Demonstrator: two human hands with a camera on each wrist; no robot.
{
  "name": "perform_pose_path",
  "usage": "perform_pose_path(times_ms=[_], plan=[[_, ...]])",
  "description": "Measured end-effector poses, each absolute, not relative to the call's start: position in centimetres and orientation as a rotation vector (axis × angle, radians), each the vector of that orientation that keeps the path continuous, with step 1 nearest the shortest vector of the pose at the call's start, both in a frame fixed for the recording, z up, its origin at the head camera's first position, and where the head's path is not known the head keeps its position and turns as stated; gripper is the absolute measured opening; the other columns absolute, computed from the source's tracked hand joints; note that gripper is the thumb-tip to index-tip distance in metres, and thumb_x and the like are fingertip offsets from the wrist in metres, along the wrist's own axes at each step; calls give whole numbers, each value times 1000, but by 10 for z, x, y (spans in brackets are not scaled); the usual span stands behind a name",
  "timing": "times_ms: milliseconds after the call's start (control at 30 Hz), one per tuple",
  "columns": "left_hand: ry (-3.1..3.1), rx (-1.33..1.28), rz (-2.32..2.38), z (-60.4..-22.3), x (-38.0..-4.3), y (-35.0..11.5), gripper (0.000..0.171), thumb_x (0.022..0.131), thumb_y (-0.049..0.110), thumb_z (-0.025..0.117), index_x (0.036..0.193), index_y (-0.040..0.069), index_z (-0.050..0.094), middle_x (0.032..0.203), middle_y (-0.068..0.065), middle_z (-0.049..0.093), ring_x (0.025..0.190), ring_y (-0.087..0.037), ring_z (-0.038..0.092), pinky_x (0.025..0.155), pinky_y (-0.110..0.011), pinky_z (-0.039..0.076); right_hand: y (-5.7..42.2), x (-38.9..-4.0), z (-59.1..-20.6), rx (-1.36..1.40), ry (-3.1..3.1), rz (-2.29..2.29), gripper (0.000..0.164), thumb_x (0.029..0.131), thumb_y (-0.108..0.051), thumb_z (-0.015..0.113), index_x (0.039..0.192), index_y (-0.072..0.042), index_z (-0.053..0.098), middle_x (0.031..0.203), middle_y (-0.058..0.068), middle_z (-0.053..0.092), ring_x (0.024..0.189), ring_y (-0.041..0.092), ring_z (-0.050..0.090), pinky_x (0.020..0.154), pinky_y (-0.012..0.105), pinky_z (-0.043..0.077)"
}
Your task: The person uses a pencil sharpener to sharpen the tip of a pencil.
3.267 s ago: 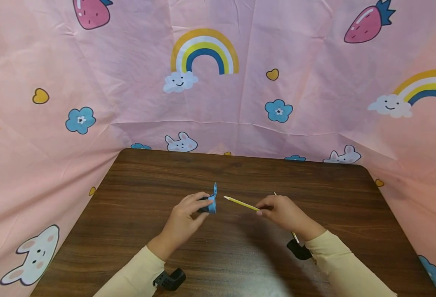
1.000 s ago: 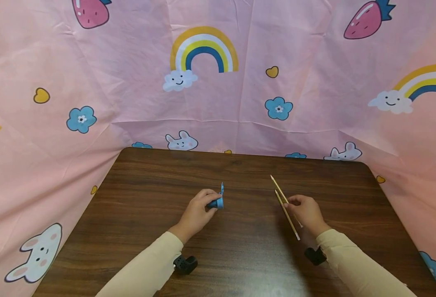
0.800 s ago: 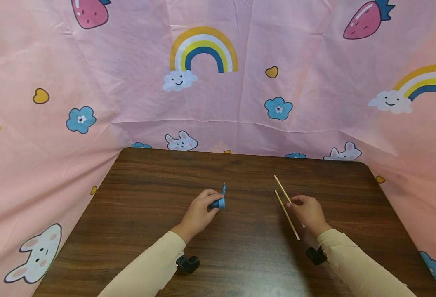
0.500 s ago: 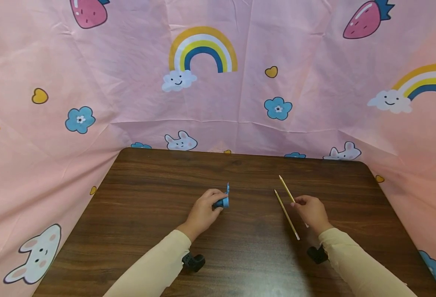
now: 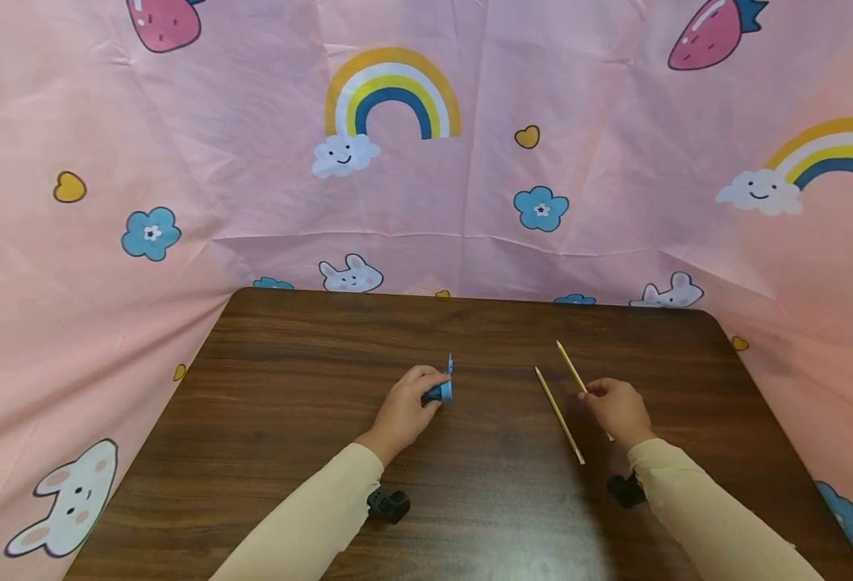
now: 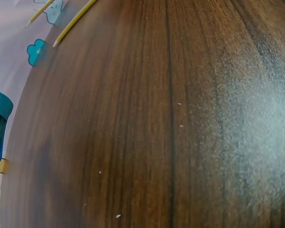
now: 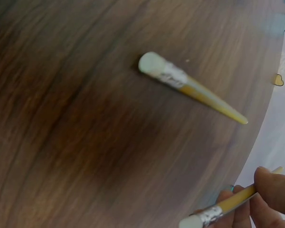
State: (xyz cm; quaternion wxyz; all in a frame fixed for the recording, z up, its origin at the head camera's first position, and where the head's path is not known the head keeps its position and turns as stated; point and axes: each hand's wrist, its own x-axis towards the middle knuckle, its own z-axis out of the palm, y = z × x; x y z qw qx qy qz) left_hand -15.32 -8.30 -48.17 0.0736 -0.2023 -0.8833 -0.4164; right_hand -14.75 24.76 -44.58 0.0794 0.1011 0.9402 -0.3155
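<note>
My left hand (image 5: 403,410) grips a small blue pencil sharpener (image 5: 446,392) around its dark body, its flip lid standing up. In the left wrist view only part of the sharpener (image 6: 0,107) shows at the left edge, with a fingertip on it. Off to the right, my right hand (image 5: 620,407) pinches a yellow pencil (image 5: 570,365) between thumb and fingers, sharpened tip pointing away and eraser end toward me. A second yellow pencil (image 5: 560,415) lies on the table just left of that hand, nearly parallel. Its white eraser end (image 7: 152,64) shows large in the right wrist view.
The dark wood-grain table (image 5: 310,347) has rounded far corners. Pink patterned cloth (image 5: 266,145) hangs behind it and along both sides. Tiny pale specks (image 6: 118,216) lie on the tabletop. A black wrist camera (image 5: 388,505) is on the left sleeve.
The pencil in my right hand, earlier pointing at the sharpener, has turned to point away and moved right, apart from the lying pencil. My left hand has shifted right with the sharpener.
</note>
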Motion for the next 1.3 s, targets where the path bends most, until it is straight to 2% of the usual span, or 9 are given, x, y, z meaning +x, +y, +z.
perform_pose_path(times_ms=[133, 233, 500, 733, 1000, 1100, 1300], plan=[[-2674, -593, -1247, -484, -155, -83, 40, 82, -8, 71, 120, 4, 67, 115, -8, 60, 109, -26, 61, 94, -41, 52, 251, -148, -446, 319, 2792, -940, 35, 95, -21, 59, 117, 6, 64, 112, 26, 65, 97, 39, 61, 76, 50, 50], [-2685, -586, -1244, -487, -156, -82, 41, 82, -8, 71, 121, 4, 67, 116, -8, 59, 109, -26, 60, 94, -40, 52, 253, -148, -447, 332, 2798, -915, 36, 95, -21, 59, 118, 6, 64, 114, 26, 64, 98, 41, 61, 74, 50, 50], [-2693, -589, -1241, -492, -160, -77, 41, 82, -7, 72, 121, 4, 67, 116, -9, 60, 109, -27, 60, 93, -41, 52, 262, -146, -453, 383, 2816, -818, 35, 94, -22, 60, 117, 4, 64, 111, 25, 65, 88, 34, 63, 60, 41, 48], [-2693, -598, -1224, -492, -162, -71, 40, 82, -7, 71, 120, 3, 67, 115, -9, 61, 108, -27, 61, 93, -41, 52, 267, -144, -460, 395, 2823, -791, 34, 92, -21, 61, 114, 6, 64, 108, 25, 65, 93, 39, 62, 68, 48, 50], [-2681, -606, -1219, -496, -162, -63, 40, 82, -8, 71, 119, 4, 68, 115, -9, 63, 109, -27, 61, 93, -41, 52, 272, -139, -465, 406, 2805, -790, 34, 93, -19, 60, 115, 8, 63, 112, 27, 64, 93, 40, 62, 69, 49, 51], [-2688, -596, -1234, -498, -162, -62, 40, 81, -8, 72, 119, 4, 68, 116, -9, 63, 110, -27, 61, 93, -41, 52, 273, -138, -467, 409, 2804, -784, 34, 93, -18, 60, 115, 8, 63, 112, 28, 63, 91, 40, 62, 66, 47, 51], [-2709, -581, -1252, -501, -162, -58, 41, 82, -8, 71, 120, 5, 68, 118, -9, 62, 111, -27, 61, 93, -41, 52, 272, -137, -467, 424, 2790, -771, 33, 93, -19, 62, 114, 7, 63, 105, 26, 66, 79, 31, 62, 55, 38, 47]])
